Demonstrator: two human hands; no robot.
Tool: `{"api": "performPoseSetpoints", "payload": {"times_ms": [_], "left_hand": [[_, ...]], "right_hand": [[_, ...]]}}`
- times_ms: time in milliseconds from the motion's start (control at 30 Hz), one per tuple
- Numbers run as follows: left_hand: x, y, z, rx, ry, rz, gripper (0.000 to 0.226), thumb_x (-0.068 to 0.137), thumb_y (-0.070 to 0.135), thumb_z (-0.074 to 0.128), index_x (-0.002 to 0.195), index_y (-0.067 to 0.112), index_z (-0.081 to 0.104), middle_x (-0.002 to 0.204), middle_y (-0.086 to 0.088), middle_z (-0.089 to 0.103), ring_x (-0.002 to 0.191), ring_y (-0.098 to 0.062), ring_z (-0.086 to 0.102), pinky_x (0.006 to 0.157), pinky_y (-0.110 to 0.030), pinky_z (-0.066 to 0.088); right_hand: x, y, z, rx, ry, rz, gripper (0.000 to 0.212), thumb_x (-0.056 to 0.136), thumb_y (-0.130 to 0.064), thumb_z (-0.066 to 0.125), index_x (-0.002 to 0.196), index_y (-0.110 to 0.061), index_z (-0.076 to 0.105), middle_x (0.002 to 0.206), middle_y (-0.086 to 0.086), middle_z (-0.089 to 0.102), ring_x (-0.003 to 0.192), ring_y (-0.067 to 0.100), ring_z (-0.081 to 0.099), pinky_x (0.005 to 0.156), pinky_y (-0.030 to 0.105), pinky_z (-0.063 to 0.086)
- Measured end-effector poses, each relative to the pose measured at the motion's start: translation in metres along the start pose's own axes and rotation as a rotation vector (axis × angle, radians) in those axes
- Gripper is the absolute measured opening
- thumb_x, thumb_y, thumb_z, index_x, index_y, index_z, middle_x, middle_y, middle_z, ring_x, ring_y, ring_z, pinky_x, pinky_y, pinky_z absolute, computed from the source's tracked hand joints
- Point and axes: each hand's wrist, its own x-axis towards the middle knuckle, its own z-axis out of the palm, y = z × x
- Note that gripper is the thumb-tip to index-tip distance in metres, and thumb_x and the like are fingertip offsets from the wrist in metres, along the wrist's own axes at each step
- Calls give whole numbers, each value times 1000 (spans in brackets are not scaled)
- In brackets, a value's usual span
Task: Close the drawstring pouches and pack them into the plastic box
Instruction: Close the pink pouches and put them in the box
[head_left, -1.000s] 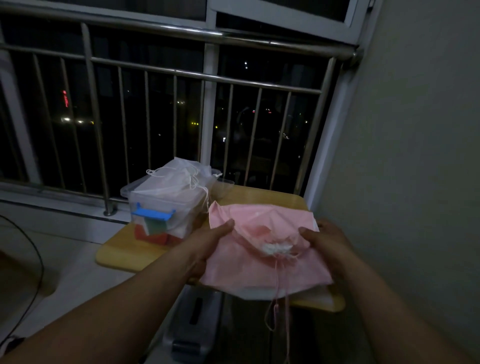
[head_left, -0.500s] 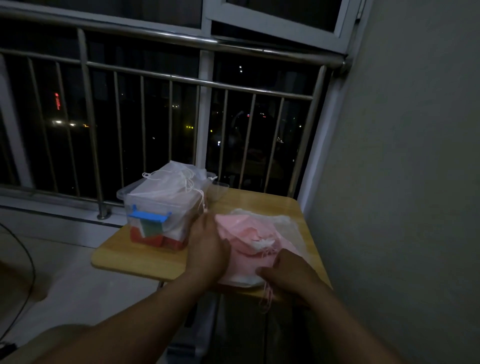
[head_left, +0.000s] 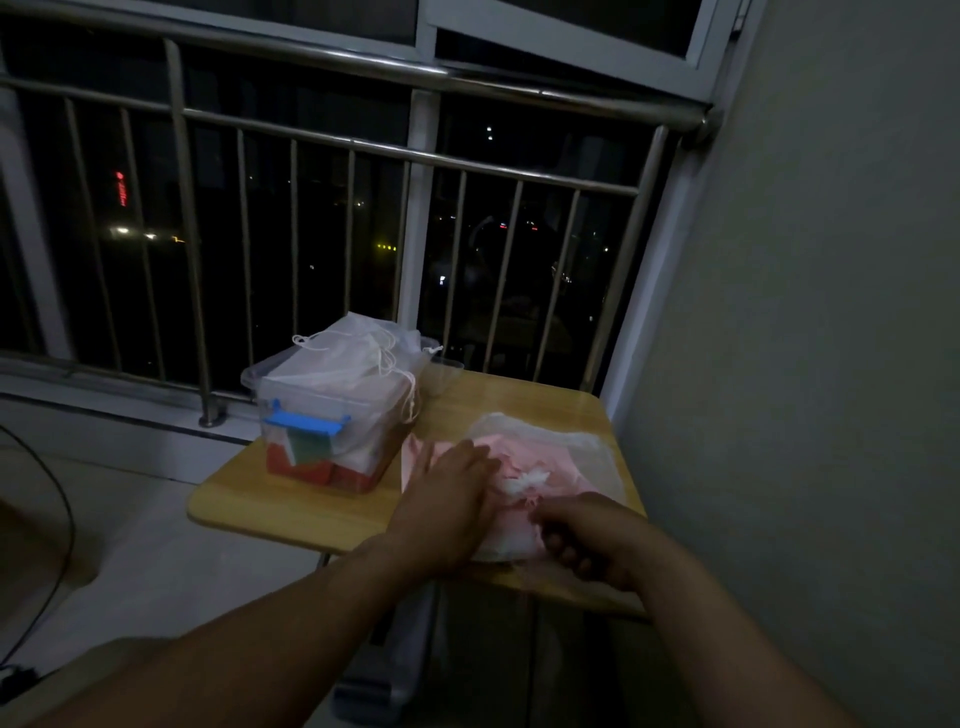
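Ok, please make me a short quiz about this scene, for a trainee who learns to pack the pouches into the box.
1. True or false: the pink pouch lies inside the box.
2. What does the left hand rest on? A) the box B) the pink pouch C) the railing
3. Fill in: the latch on the box is ____ in colour.

Key: 1 false, it lies on the table beside the box; 2 B; 3 blue.
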Motion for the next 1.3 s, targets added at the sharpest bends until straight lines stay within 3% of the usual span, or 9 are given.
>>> {"api": "performPoseSetpoints", "payload": {"times_ms": [133,233,333,433,567,767,933,1167,1300], "left_hand": [[13,20,-12,-257,-78,-103,63,99,67,30,73,21,64,74,3,62,74,-9,55,83,-36,44],[21,27,-28,-679,-343,-229,38,101,46,58,75,21,67,71,4,65,66,-7,60,66,-22,46],[31,23,-46,-1013,-441,-382,22,103,23,57,103,6,70,97,-10,75,91,-24,73,87,-34,58],[48,17,-52,-1250,-355,-596,14,103,17,53,97,8,61,76,-11,65,62,-25,60,64,-36,54],[74,-8,-31,-819,-187,-592,18,104,18,48,99,10,64,84,-9,63,68,-20,57,60,-30,49],[53,-27,-4,42,-176,-297,32,102,22,50,131,10,57,134,-15,52,122,-33,52,102,-39,44],[25,-42,-1,125,-218,-521,42,97,26,49,135,8,46,135,-15,53,114,-29,62,92,-38,50],[9,-47,-9,115,-410,-623,36,94,48,54,112,19,66,111,-2,69,102,-23,67,91,-36,54],[3,-43,-5,128,-337,-606,13,94,30,61,104,23,66,104,1,71,96,-19,67,86,-36,57]], "right_hand": [[7,-24,0,430,-63,38,25,99,-23,65,75,-14,62,54,-1,54,37,6,42,33,14,28],[18,-33,-5,616,-62,52,26,98,-20,65,73,-12,62,53,-2,53,35,6,43,32,13,28],[29,-34,-10,692,-55,53,25,99,-21,64,76,-11,63,54,-3,51,35,5,41,31,13,27],[39,-32,-13,711,-33,47,23,100,-22,64,81,-8,67,52,-3,54,33,6,43,29,14,27],[62,-22,-24,519,211,-77,26,101,-24,58,78,-14,62,50,-5,52,38,8,41,34,19,26],[77,-10,-49,-95,586,-268,27,93,-11,66,67,-5,60,71,14,55,66,23,51,62,31,32],[93,-3,-56,-449,440,-51,41,90,-29,73,117,1,68,120,19,67,101,32,64,72,28,42],[100,2,-51,-567,392,20,49,82,-52,74,108,-12,65,118,14,66,102,27,63,85,31,52],[102,2,-48,-495,346,17,39,72,-30,88,83,-12,55,89,5,58,81,18,58,73,29,49]]}}
